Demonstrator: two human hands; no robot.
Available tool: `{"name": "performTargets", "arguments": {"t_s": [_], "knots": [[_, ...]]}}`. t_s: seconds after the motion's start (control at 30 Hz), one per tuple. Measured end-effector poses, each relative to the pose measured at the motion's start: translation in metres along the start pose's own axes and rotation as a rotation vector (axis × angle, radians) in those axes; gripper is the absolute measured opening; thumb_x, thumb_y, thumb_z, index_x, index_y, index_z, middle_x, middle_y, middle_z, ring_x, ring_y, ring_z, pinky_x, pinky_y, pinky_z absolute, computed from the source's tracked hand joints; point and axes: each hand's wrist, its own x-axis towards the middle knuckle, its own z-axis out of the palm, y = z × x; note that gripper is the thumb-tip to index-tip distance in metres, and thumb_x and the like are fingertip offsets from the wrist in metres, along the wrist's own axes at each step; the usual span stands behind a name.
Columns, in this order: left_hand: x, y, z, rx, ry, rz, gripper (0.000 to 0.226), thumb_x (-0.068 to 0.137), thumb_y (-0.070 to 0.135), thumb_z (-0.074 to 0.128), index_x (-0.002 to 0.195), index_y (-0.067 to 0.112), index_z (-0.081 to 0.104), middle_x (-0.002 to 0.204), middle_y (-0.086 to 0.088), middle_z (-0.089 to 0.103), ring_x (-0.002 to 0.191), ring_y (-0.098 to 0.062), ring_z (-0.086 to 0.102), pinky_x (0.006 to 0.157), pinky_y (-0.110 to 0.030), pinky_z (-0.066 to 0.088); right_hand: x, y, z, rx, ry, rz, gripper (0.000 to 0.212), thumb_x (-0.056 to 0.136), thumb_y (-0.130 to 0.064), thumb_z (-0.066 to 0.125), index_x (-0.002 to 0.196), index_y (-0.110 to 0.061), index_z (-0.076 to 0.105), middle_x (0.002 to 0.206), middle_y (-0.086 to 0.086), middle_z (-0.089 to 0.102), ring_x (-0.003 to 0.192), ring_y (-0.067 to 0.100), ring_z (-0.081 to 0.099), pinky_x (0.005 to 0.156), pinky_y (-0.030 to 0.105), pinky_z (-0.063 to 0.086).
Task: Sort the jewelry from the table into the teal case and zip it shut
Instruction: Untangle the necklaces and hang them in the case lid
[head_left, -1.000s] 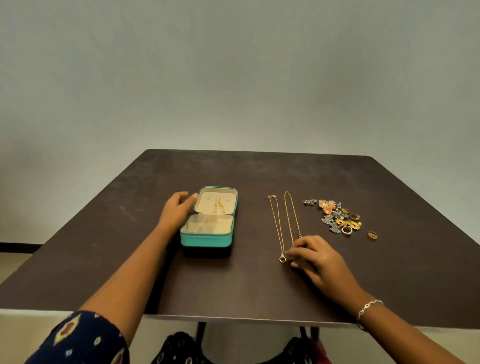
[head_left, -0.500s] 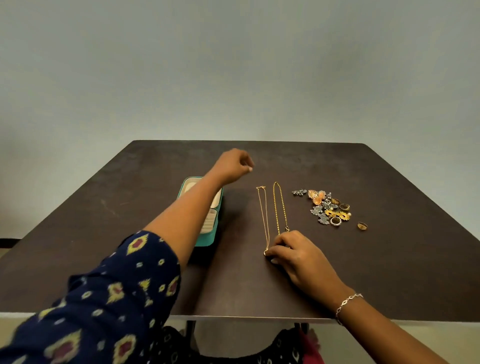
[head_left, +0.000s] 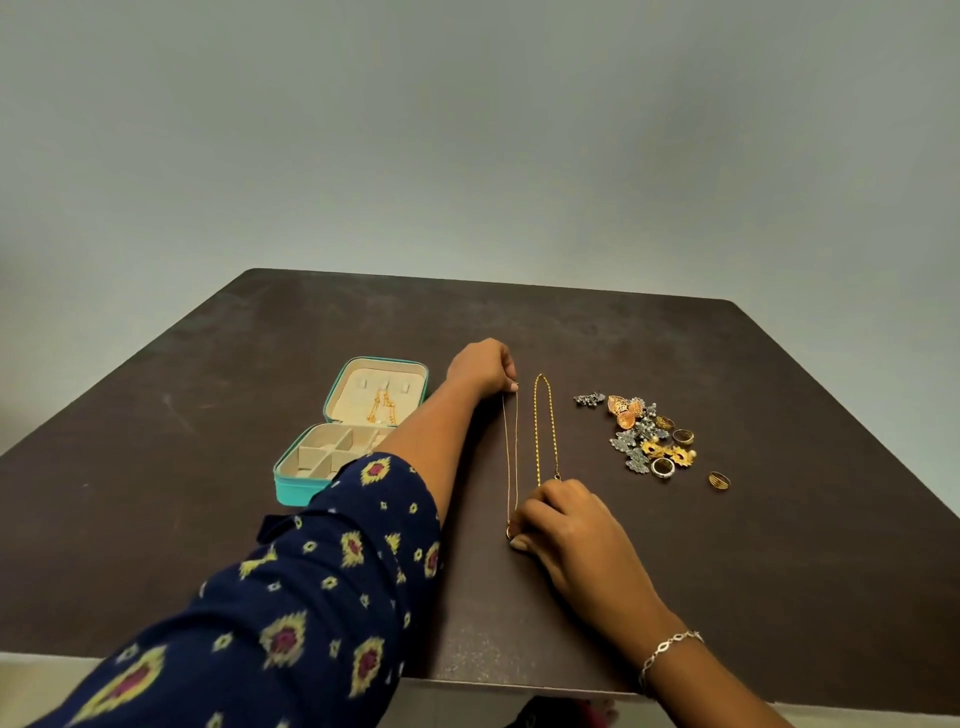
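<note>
Both ends of thin necklace (head_left: 511, 452) held.
Left hand (head_left: 483, 366) pinches far end, right hand (head_left: 566, 525) pendant end; lifting risks snagging the thicker chain (head_left: 545, 426) just beside.

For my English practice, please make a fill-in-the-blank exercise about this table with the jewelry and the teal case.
1. The teal case lies ___, lid back.
2. The left hand pinches the far end of the thin necklace; the right hand holds its ___ end.
3. A lone ring lies ___ of the jewelry pile.
Missing words: open; near; right.
</note>
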Motion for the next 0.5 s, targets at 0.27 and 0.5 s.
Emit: {"name": "performTargets", "arguments": {"t_s": [0.27, 0.5], "knots": [[0.0, 0.001, 0.001, -0.035, 0.016, -0.035, 0.012, 0.089, 0.013, 0.057, 0.092, 0.004, 0.064, 0.105, -0.013, 0.066, 0.1, -0.027, 0.059, 0.084, -0.033, 0.044, 0.001, -0.001, 0.003, -0.156, 0.044, -0.04, 0.014, 0.082, -0.034, 0.042, 0.077, -0.025, 0.051, 0.075, -0.007, 0.049, 0.072, 0.011, 0.035, 0.054, 0.024, 0.036], [-0.017, 0.005, -0.021, -0.422, 0.042, -0.083, 0.025, 0.09, 0.002, 0.048, 0.067, 0.01, 0.049, 0.069, -0.009, 0.059, 0.054, -0.014, 0.047, 0.05, -0.025, 0.04, 0.0, -0.002, 0.001, -0.078, 0.053, -0.055, 0.007, 0.079, -0.027, 0.053, 0.077, -0.021, 0.05, 0.08, -0.004, 0.052, 0.074, 0.014, 0.043, 0.055, 0.025, 0.039]]}}
